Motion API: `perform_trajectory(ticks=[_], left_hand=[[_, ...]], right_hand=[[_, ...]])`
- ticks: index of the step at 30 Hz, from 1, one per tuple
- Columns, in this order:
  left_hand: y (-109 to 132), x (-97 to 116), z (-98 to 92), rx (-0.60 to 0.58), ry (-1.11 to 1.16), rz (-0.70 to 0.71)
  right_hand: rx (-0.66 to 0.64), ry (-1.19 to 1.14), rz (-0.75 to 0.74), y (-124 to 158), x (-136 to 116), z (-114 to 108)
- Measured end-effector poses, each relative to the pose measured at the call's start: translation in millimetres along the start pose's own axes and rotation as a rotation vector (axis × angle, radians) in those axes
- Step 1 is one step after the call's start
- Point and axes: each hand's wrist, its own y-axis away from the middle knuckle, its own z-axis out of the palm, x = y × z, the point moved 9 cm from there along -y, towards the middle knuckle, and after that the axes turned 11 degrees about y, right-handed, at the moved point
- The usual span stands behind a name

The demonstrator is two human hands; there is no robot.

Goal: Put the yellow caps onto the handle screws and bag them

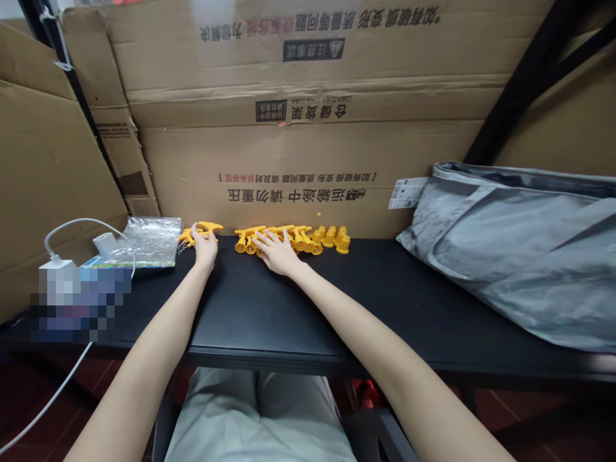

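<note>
My left hand [205, 249] is closed in a pinch on a yellow T-shaped handle [212, 226], raised at the back of the black table. Right by it lies a small pile of yellow pieces [185, 237] with dark metal bits. My right hand [278, 251] rests with spread fingers over a row of yellow T-handled pieces with round cup-like ends [302, 239], partly covering them. It touches the row, but I see no grip on any one piece. Several plain yellow cone-shaped caps [342, 242] stand at the row's right end.
Printed cardboard [298, 147] walls the back of the black table [269, 321]. A grey fabric bag [514, 250] fills the right side. At left are a clear plastic packet [154, 240], a white charger [60, 273] with a cable, and a blurred-out object.
</note>
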Motion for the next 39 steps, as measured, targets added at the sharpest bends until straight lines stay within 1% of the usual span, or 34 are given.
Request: perform_trajectory(ticks=[2, 4, 7, 9, 11, 14, 16, 18, 20, 24, 27, 29, 31, 33, 36, 39], left_hand=[[0.1, -7.1, -2.2, 0.071, 0.116, -0.104], [1.9, -7.2, 0.4, 0.078, 0.169, -0.154], [5.9, -1.2, 5.6, 0.044, 0.205, -0.162], [8.8, 1.9, 8.4, 0.016, 0.209, -0.157], [10.9, 4.2, 10.0, -0.002, 0.213, -0.145], [12.4, 5.8, 11.0, -0.013, 0.223, -0.134], [12.8, 6.0, 11.6, -0.017, 0.228, -0.143], [13.0, 7.7, 12.3, -0.021, 0.238, -0.139], [13.1, 10.7, 13.0, -0.025, 0.252, -0.124], [14.3, 11.1, 13.5, -0.016, 0.274, -0.146], [14.6, 10.8, 13.0, 0.001, 0.309, -0.159], [15.0, 11.3, 13.3, -0.001, 0.313, -0.157], [16.0, 12.9, 13.5, -0.014, 0.277, -0.147], [17.6, 17.9, 13.6, -0.043, 0.182, -0.101], [20.8, 28.3, 14.9, -0.099, -0.016, 0.001], [21.7, 31.4, 12.6, -0.089, -0.12, 0.036]], right_hand=[[0.059, -0.024, -0.006, 2.6, 7.3, -9.5], [0.149, -0.048, 0.045, 7.9, 25.4, -22.9], [0.296, -0.087, 0.224, 24.4, 70.2, -40.4], [0.369, -0.113, 0.4, 42.6, 107.3, -43.0], [0.405, -0.135, 0.595, 65.9, 144.4, -35.7], [0.388, -0.149, 0.852, 102.7, 189.5, -11.9], [0.345, -0.151, 1.03, 126.9, 212.2, 6.9], [0.313, -0.159, 1.151, 144.8, 225.9, 22.5], [0.237, -0.194, 1.19, 151.4, 232.4, 39.1], [0.021, -0.252, 1.179, 149.1, 235.6, 71.4], [-0.09, -0.261, 1.148, 145.5, 236.0, 86.7], [-0.145, -0.266, 1.108, 142.8, 234.3, 92.0], [-0.184, -0.262, 1.064, 140.5, 230.6, 92.3], [-0.187, -0.24, 1.052, 140.1, 226.7, 86.7], [-0.133, -0.178, 1.076, 140.2, 221.2, 69.9], [-0.037, -0.138, 1.076, 135.4, 214.5, 50.1]])
